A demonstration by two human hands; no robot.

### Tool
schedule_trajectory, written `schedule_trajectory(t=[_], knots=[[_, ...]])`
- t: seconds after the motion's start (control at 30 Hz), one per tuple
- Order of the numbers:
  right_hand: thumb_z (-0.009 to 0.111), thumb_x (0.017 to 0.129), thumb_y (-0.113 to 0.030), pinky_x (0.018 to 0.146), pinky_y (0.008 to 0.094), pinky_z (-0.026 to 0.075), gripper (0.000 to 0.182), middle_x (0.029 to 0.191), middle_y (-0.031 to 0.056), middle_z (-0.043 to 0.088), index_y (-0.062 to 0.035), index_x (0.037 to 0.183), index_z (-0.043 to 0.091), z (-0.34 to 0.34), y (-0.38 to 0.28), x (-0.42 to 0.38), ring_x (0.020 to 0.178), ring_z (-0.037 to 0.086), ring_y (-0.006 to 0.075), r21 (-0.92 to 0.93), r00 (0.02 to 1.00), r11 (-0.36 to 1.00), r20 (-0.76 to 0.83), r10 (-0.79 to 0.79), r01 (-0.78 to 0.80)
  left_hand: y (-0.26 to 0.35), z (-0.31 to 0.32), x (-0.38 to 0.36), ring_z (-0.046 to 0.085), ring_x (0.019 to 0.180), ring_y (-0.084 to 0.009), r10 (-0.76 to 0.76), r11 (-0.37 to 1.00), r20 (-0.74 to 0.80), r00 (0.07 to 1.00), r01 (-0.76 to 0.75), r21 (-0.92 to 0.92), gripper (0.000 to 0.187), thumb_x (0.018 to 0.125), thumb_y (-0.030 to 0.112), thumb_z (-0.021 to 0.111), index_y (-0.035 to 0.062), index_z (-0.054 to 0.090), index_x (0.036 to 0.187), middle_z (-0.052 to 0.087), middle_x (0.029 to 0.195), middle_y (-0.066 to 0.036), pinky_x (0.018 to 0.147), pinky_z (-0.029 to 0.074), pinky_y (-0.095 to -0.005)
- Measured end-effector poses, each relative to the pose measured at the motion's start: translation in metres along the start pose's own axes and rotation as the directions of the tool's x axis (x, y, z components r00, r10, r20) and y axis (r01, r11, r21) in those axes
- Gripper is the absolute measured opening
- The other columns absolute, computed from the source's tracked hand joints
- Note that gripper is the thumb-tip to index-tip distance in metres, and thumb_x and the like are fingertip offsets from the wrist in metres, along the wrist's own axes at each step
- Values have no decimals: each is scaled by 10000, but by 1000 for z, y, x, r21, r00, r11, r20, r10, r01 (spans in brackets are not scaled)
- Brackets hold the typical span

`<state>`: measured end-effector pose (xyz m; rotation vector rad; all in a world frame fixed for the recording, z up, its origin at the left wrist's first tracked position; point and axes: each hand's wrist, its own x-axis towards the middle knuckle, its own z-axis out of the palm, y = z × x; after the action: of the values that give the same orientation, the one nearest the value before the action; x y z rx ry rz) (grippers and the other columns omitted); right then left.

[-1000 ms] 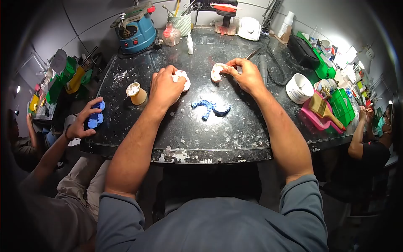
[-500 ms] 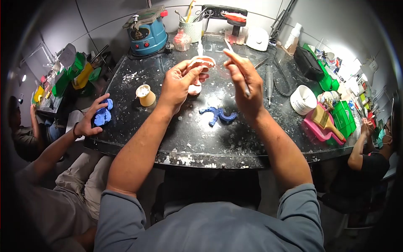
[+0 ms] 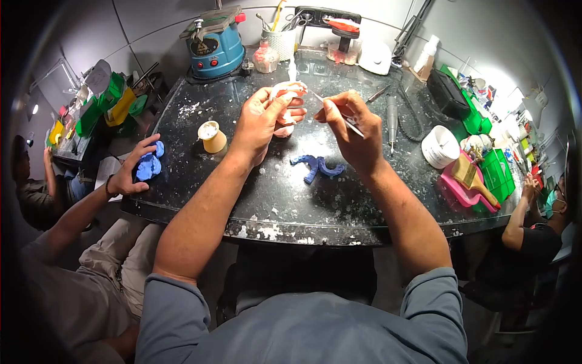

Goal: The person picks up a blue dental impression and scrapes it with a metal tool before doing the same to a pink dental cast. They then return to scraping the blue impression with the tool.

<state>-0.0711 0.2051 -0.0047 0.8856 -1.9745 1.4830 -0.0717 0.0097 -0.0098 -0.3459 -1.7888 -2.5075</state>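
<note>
My left hand (image 3: 262, 121) is closed around a pink and white dental model (image 3: 288, 91), held up over the black table. In my right hand (image 3: 354, 124) is a thin metal tool (image 3: 353, 128), pinched between the fingers, its tip pointing at the model's right edge. A second pinkish piece (image 3: 284, 131) shows just below my left fingers; whether it touches them I cannot tell. On the table between my forearms lies a dark blue arch-shaped piece (image 3: 316, 167). A cream cup (image 3: 212, 137) with white material stands left of my left hand.
A co-worker's hand (image 3: 134, 171) rests by a light blue piece (image 3: 148, 164) at the left. A blue machine (image 3: 216, 51) stands behind. At right are a handpiece (image 3: 392, 121), white tub (image 3: 439, 147) and pink dustpan (image 3: 458, 189) with a brush (image 3: 476, 179).
My right hand has turned and come down slightly, bringing the tool's tip near the model. The model is tilted differently in my left hand.
</note>
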Motion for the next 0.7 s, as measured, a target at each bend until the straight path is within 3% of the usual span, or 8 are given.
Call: schedule_trajectory(t=[0.2,0.4,0.7], knots=[[613,980,-89,650,288,556,92,821,116,722,2,981,599,-3,2,2,790,734,161,-52,994,993,32,-104,106,4,4,-3,693,1014,-260,-43,999,0,999,43,-30,331,1034,215,519,-25,533,1262,654,1150,-180,876,579,-345],[589,995,-108,644,318,560,92,825,137,718,-17,1012,596,1,0,1,797,747,223,-108,994,988,35,-107,110,0,2,-1,676,1063,-267,-121,982,4,993,121,-143,401,1031,215,514,-28,506,1349,622,1232,-185,918,567,-353],[612,972,-92,661,330,566,97,841,139,716,-25,1040,593,1,2,0,810,745,235,-152,991,981,76,-108,119,-2,-1,1,660,1093,-291,-123,959,72,990,138,-248,440,1025,235,508,-41,488,1368,612,1247,-207,949,552,-352]])
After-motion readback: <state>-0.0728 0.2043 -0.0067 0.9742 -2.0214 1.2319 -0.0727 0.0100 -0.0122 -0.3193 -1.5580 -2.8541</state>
